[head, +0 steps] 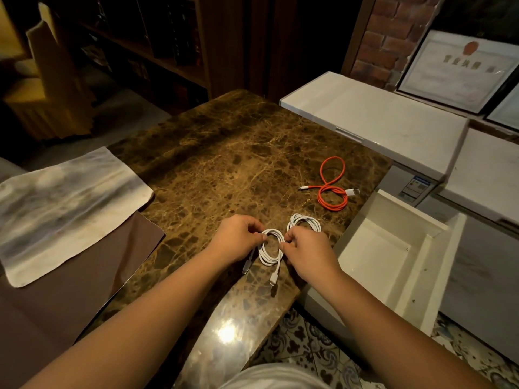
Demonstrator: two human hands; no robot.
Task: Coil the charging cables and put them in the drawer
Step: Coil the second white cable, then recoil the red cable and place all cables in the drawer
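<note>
A white charging cable [270,249] lies partly coiled near the front edge of the brown marble table [224,158]. My left hand [238,235] pinches the coil's left side and my right hand [306,248] pinches its right side. Two plug ends trail toward me on the tabletop. A second white coil [304,221] lies just behind my right hand. An orange cable [332,185] lies in a loose figure-eight farther right on the table. The white drawer [393,248] stands pulled out to the right of the table, below its edge, with nothing visible inside.
A grey-white cloth [64,203] lies over a brown sheet [56,299] at the left. White cabinet tops [379,119] run along the right, with framed certificates [460,68] against a brick wall. Dark shelving stands behind the table. Patterned floor tiles [309,341] show below.
</note>
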